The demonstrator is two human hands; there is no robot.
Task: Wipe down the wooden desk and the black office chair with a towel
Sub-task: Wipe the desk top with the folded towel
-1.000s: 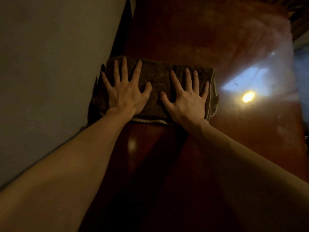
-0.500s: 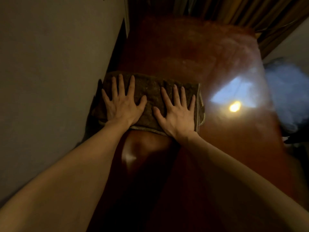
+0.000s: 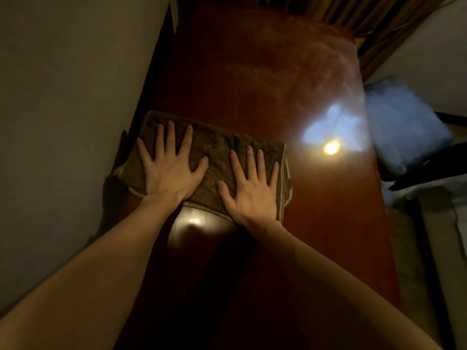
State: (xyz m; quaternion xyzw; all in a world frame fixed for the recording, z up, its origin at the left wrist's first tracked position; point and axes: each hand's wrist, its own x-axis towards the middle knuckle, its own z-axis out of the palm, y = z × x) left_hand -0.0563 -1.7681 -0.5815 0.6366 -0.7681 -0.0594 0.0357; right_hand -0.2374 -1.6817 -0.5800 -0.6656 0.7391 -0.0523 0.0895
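Lying under left grip (image 3: 171, 174), right grip (image 3: 252, 192): towel (image 3: 218, 147)

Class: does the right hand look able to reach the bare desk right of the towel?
Probably yes: the right hand lies flat on the towel by its right edge; nothing blocks that desk.

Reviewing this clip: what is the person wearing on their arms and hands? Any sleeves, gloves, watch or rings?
Nothing visible. The left forearm and right forearm are bare to the frame edge, with no sleeve in view. The left hand and right hand are ungloved; no watch, bracelet or ring shows on wrists or fingers, though the light is dim.
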